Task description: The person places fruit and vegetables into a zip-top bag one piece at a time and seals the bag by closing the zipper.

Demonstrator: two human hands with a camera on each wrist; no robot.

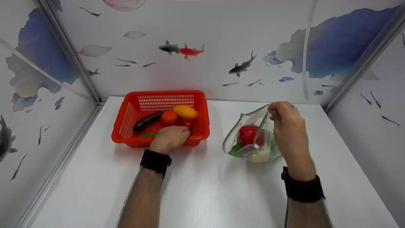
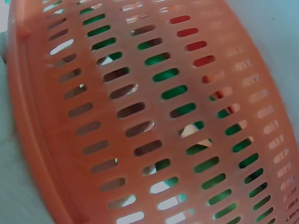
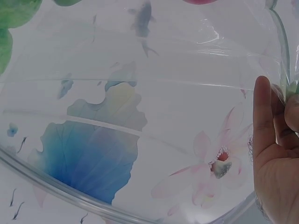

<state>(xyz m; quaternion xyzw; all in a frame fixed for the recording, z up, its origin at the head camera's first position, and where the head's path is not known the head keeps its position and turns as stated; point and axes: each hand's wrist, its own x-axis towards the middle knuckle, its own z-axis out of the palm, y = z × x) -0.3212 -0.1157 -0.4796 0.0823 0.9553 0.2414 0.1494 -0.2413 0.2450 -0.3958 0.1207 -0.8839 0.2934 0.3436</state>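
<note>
My left hand (image 1: 171, 138) reaches over the front rim of a red plastic basket (image 1: 202, 126), its fingertips hidden inside. Close to those fingers lie a green vegetable (image 1: 147, 135), a red tomato-like item (image 1: 188, 123) and an orange-red round one (image 1: 169, 117). A dark eggplant (image 1: 148, 121) and a yellow oval fruit (image 1: 185, 111) are farther back in the basket. With thumb and fingers my right hand (image 1: 289, 129) pinches the upper edge of a clear bag (image 1: 232, 134), whose mouth gapes. Inside the bag are a red bell pepper (image 1: 248, 134) and green and whitish items.
Both basket and bag stand on a white table (image 1: 202, 190). Behind it rises a white wall (image 1: 202, 72) printed with fish and petals, with side panels at left and right. In the left wrist view, the slotted basket wall (image 2: 135, 112) fills most of the picture.
</note>
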